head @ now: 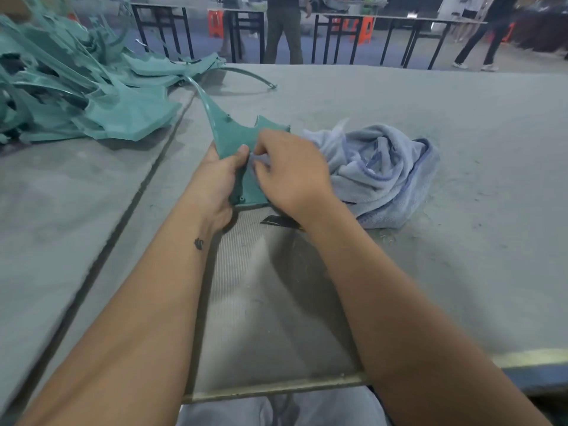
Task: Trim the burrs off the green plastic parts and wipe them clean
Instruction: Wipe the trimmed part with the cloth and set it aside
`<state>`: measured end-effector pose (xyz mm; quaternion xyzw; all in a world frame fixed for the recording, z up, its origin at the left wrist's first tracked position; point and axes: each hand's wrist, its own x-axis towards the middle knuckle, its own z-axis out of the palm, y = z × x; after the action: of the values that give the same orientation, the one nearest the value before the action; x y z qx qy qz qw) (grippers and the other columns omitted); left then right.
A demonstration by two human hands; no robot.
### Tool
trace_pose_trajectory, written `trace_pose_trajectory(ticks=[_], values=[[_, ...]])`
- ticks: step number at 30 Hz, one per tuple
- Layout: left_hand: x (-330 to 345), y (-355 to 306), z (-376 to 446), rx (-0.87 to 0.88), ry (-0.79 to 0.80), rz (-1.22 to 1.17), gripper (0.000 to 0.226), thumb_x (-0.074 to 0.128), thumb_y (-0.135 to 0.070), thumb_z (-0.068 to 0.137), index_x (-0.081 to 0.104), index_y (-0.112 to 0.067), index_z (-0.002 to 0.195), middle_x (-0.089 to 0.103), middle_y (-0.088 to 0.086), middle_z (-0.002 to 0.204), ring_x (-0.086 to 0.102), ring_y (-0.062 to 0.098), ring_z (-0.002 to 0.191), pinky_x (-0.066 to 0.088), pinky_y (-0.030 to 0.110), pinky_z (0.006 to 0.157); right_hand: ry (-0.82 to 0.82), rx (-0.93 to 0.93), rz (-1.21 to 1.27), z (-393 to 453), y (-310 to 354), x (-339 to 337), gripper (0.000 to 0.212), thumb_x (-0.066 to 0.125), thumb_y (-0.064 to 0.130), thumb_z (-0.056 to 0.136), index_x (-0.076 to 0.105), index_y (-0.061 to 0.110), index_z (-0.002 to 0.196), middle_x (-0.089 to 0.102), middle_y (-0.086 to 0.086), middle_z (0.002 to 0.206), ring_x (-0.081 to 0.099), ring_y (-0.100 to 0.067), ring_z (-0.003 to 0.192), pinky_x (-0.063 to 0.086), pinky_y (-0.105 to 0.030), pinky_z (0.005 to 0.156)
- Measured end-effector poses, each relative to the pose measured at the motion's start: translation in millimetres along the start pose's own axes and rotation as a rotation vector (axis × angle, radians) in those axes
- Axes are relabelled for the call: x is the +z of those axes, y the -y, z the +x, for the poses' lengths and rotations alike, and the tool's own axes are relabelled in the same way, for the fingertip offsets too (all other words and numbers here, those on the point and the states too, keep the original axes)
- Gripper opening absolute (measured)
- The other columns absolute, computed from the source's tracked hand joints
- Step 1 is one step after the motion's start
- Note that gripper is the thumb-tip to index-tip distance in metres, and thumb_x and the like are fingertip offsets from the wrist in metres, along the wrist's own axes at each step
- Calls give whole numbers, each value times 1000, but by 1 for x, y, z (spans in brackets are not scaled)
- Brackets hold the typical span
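both forearms reach in from the bottom edge, over a lap in grey cloth and across the near rim of the tabletop (461,149). following them out, the left hand (219,179) grips the green plastic part (236,139) from its left side, thumb curled over the textured face and the other fingers hidden behind it. the right hand (292,170) lies over the part's right half with fingers curled, pinching a fold of the pale blue cloth (378,170) against the plastic; the bulk of that cloth sits bunched on the tabletop just beside the hand. the part is held tilted up off the surface, its long thin arm pointing away toward the heap.

just under the right wrist a dark flat thing (278,222) lies on the tabletop, possibly the trimming blade, though too much of it is hidden to tell. to the far left a pile of green parts (76,87) sits heaped. people stand among tables and orange stools in the background.

this looks like the wiping step on this one piece, trimming likely finished on it. next the cloth wants drawing along the remaining face and edges, with a steady left grip, then setting the part aside and fetching another from the pile.
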<state>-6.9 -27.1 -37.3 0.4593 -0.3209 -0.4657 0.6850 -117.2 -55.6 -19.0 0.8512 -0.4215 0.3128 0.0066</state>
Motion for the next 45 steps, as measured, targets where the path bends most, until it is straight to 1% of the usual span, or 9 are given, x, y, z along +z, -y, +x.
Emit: trace_pose_trajectory(ticks=[5,10,14,18,21,27,33,39,45], values=[[-1,-1,-1,19,29,28,23,48,-6,100,58,-17,118,73,1,100,71,20,89,59,40,76,-130,197,-36,7,-10,0,10,46,22,96,38,17,90,52,-4,83,41,-27,74,27,-34,67],[0,-3,-1,75,45,46,21,51,-6,98,60,-24,106,75,-8,92,72,12,85,59,33,73,-117,402,-126,11,-40,-2,8,45,20,97,38,17,94,52,-3,90,50,-30,83,27,-35,69],[1,-3,-1,123,16,49,19,51,-8,99,58,-23,110,74,-10,91,72,9,83,57,29,66,-126,308,-29,7,-36,-4,9,47,19,95,40,18,91,51,0,89,46,-27,79,31,-35,67],[2,-6,0,117,-19,-99,19,47,-7,101,57,-23,106,75,-6,87,72,13,79,58,29,63,80,-129,97,-5,-11,-2,7,55,21,87,52,17,92,63,-6,91,56,-30,84,39,-38,70],[-1,-7,1,102,-52,-111,18,46,-7,101,59,-17,109,72,2,95,71,18,81,59,32,69,79,-188,76,-5,0,2,9,56,20,87,48,18,85,63,-5,89,55,-28,84,35,-37,68],[-1,-8,0,96,-73,-81,21,47,-11,101,60,-13,118,71,3,108,71,19,93,59,39,80,-128,347,56,6,-33,-4,7,50,20,93,49,17,87,57,0,83,51,-23,78,35,-34,66],[-4,-10,2,100,-110,-136,16,49,-12,101,62,-14,109,73,1,107,72,18,95,60,37,78,-468,725,732,6,-50,-17,10,51,29,97,48,21,92,55,7,72,50,-5,60,37,-10,46],[3,-6,-1,141,-5,-150,18,45,-12,103,60,-21,108,75,-9,94,72,11,91,59,33,81,-365,522,648,2,-46,-15,11,51,35,95,46,31,87,57,8,68,53,1,56,45,-22,53],[11,-2,-4,148,69,-163,22,42,-12,103,62,-20,102,76,-6,92,72,14,89,58,30,72,-232,392,290,2,-43,0,9,48,25,91,49,22,82,50,4,60,53,-23,67,39,-34,65]])
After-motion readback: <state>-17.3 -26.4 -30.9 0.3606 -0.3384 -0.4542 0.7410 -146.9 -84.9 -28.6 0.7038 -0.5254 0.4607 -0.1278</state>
